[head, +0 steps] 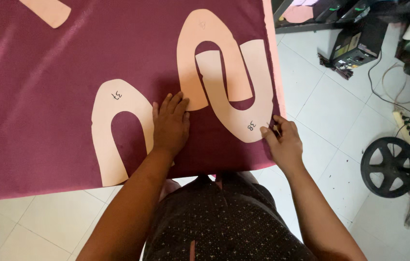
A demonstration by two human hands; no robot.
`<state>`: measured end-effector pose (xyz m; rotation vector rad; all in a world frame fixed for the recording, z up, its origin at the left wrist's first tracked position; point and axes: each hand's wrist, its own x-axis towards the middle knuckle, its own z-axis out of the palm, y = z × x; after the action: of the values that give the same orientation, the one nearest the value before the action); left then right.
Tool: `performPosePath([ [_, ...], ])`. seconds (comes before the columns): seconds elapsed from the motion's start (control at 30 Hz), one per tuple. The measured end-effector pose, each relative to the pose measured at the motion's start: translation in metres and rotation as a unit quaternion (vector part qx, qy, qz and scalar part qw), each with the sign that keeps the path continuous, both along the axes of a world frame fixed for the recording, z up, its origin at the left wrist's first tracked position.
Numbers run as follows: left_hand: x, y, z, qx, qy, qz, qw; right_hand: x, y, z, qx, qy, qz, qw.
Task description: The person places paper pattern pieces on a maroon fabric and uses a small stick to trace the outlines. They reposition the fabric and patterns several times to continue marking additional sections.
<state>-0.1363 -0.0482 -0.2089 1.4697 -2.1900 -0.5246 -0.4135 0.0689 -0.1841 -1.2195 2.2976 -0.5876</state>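
So the whole scene hangs around the maroon fabric (pixel 45 96) spread flat, with its near edge running right in front of the person and its right edge dropping off to white floor tiles (pixel 321 111). The left hand (pixel 170 124) lies palm down on the fabric, fingers spread a little and flat, gripping nothing, wedged between two peach U-shaped paper patterns: the left pattern (pixel 113 130), whose right leg touches the thumb side of the hand, and the upside-down pattern (pixel 209 53) further up the fabric, whose lower left end sits just under the fingertips. A third one, the curved pattern (pixel 243 96), overlaps that upside-down piece and swings down to the fabric's right edge. The right hand (pixel 284 142) sits at that corner, fingers pinched together on a thin pen-like tool (pixel 273 129), tip right at the bottom curve of the curved pattern; I can't tell exactly what the tool is. More peach scraps (pixel 45 10) sit at the far top-left of the fabric, well apart from both hands. Right of the fabric it gets crowded: a black box (pixel 357 46) with wires, a power strip (pixel 405 123) with cables, and a black wheel (pixel 389 166) on the floor. The most open stretch of fabric is the big bare patch left of the left pattern.
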Motion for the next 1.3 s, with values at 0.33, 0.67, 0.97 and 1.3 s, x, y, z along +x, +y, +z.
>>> performPosePath([
  [0.33, -0.04, 0.045, 0.052, -0.018, 0.022, -0.097, 0.995, -0.005, -0.024, 0.036, -0.038, -0.014, 0.006, 0.999],
  [0.67, -0.036, 0.042, 0.061, 0.068, -0.06, -0.134, 0.987, 0.007, -0.046, 0.051, 0.02, 0.02, -0.014, 0.999],
  [0.97, -0.022, 0.038, 0.068, 0.113, 0.002, -0.141, 0.984, 0.017, -0.047, 0.056, 0.018, 0.026, -0.026, 0.999],
  [1.3, -0.019, 0.036, 0.069, 0.138, 0.008, -0.137, 0.981, 0.023, -0.048, 0.053, 0.029, 0.032, -0.024, 0.999],
])
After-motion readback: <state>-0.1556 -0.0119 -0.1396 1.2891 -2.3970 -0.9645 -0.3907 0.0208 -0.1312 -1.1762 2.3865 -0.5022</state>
